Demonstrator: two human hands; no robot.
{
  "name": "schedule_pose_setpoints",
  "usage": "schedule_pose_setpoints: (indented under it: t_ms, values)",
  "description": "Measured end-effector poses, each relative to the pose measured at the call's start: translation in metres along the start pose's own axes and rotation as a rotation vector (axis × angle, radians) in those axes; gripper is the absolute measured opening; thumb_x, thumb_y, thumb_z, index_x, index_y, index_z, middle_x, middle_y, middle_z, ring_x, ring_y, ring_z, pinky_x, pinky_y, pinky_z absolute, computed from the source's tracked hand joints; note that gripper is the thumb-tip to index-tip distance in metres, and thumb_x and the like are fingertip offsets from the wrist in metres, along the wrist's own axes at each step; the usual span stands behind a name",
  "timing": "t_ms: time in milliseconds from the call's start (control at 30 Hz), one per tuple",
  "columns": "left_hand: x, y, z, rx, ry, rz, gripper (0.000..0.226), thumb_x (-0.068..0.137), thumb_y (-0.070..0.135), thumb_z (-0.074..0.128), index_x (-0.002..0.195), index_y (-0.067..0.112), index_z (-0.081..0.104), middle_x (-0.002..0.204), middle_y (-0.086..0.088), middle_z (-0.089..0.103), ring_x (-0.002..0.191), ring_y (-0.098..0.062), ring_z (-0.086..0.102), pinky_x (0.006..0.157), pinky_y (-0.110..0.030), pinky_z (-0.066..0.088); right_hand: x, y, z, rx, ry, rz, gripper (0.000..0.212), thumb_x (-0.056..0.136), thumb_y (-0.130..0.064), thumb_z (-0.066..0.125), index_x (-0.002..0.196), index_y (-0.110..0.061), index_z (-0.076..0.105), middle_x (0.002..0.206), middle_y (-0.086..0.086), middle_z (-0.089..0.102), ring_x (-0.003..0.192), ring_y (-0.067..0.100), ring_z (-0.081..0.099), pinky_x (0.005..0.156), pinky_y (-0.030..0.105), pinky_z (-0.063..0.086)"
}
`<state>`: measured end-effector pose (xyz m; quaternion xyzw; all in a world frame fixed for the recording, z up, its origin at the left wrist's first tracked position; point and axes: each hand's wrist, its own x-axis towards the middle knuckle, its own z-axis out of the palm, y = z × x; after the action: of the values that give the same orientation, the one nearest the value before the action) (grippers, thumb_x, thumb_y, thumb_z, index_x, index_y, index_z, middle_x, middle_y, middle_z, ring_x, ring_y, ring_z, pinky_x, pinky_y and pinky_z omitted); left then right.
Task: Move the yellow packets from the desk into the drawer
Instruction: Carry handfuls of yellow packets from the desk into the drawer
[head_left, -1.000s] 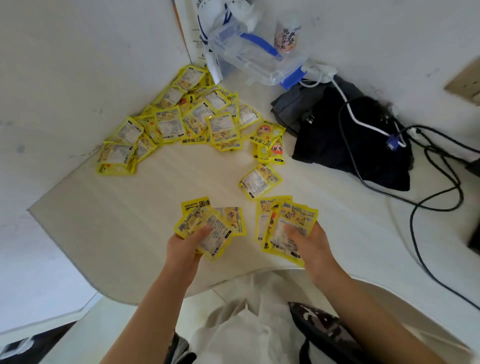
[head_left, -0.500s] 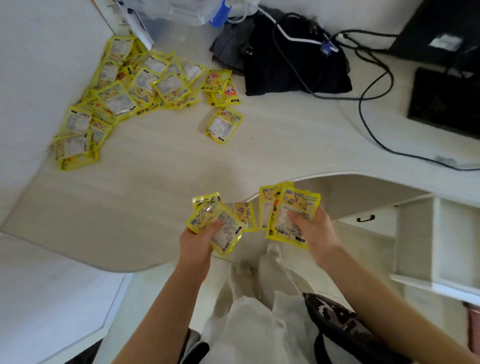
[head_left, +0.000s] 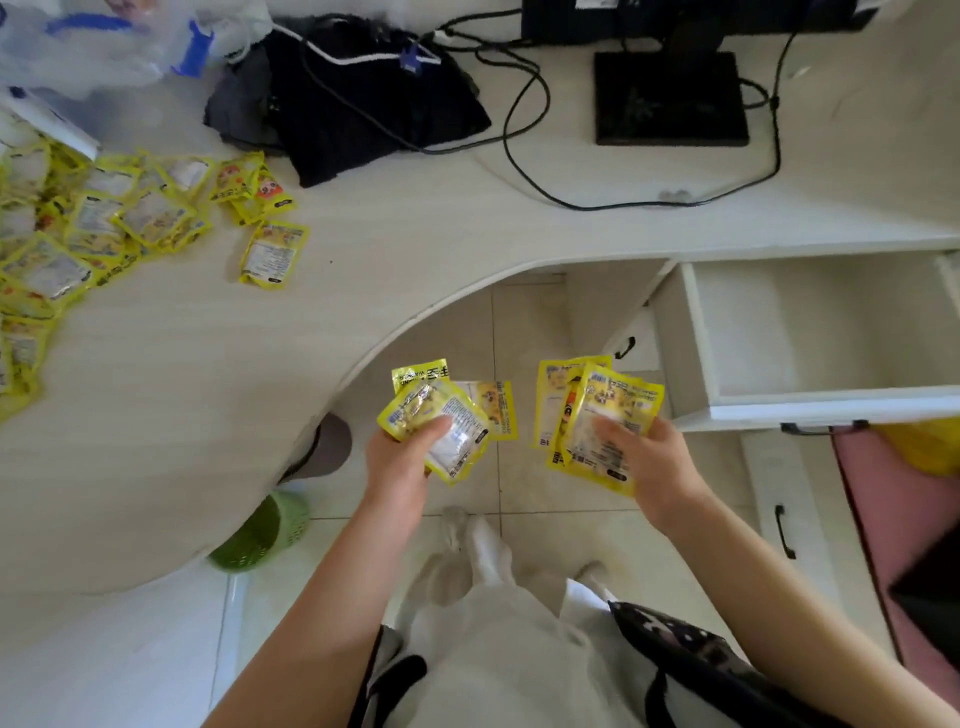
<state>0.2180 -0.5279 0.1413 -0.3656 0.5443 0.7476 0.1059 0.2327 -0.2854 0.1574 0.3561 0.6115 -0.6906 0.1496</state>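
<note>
Both hands are full right now. The left hand (head_left: 400, 462) has its fingers (head_left: 434, 427) clamped around a small fan of yellow packets (head_left: 447, 415), and the right hand (head_left: 654, 462) is pinching its own bunch of packets (head_left: 597, 410), thumb pressed on top of the stack. Both bunches are held out over the tiled floor (head_left: 524, 332), in the curved cutout of the table (head_left: 208, 374), not above the tabletop itself.

The drawer (head_left: 810, 332) is pulled open just to the right of the right hand, white inside, and I can't spot any packets in the part that shows.

There's a big messy pile of packets (head_left: 78, 223) on the far left of the table, overlapping each other, plus one loose packet (head_left: 272, 253) lying a bit apart from the heap, nearer the table's middle. Behind that there's a black cloth bag (head_left: 363, 114) with cables draped across it, and a monitor base (head_left: 670, 98) further right. A green basket (head_left: 260, 535) pokes out under the table edge.
</note>
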Motion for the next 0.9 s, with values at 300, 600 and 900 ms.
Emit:
schedule_pose_setpoints:
  t_ms: [300, 600, 900]
  values:
    - [-0.051, -0.083, 0.120, 0.075, -0.068, -0.045, 0.029, 0.073, -0.004, 0.075, 0.097, 0.011, 0.070, 0.095, -0.011, 0.074, 0.091, -0.030, 0.070, 0.087, -0.047, 0.054, -0.008, 0.009, -0.161, 0.069, 0.069, 0.000, 0.021, 0.085, -0.008, 0.067, 0.107, -0.007, 0.067, 0.095, 0.013, 0.072, 0.086, 0.032, 0.069, 0.076, 0.047, 0.058]
    - [-0.050, -0.117, 0.223, 0.166, -0.148, -0.072, 0.031, 0.074, -0.005, 0.074, 0.101, 0.008, 0.068, 0.100, -0.014, 0.072, 0.090, -0.029, 0.068, 0.085, -0.043, 0.053, 0.039, -0.019, -0.236, 0.045, 0.118, -0.042, 0.012, 0.083, -0.010, 0.070, 0.092, -0.018, 0.070, 0.091, 0.009, 0.072, 0.082, 0.027, 0.069, 0.074, 0.044, 0.058]
    - [0.005, -0.120, 0.312, 0.327, -0.180, -0.118, 0.058, 0.056, 0.011, 0.086, 0.109, 0.012, 0.062, 0.099, -0.011, 0.074, 0.092, -0.030, 0.072, 0.084, -0.048, 0.057, 0.109, -0.071, -0.269, -0.029, 0.223, -0.016, 0.009, 0.083, -0.012, 0.070, 0.086, -0.020, 0.070, 0.090, 0.010, 0.073, 0.084, 0.030, 0.071, 0.080, 0.050, 0.057]
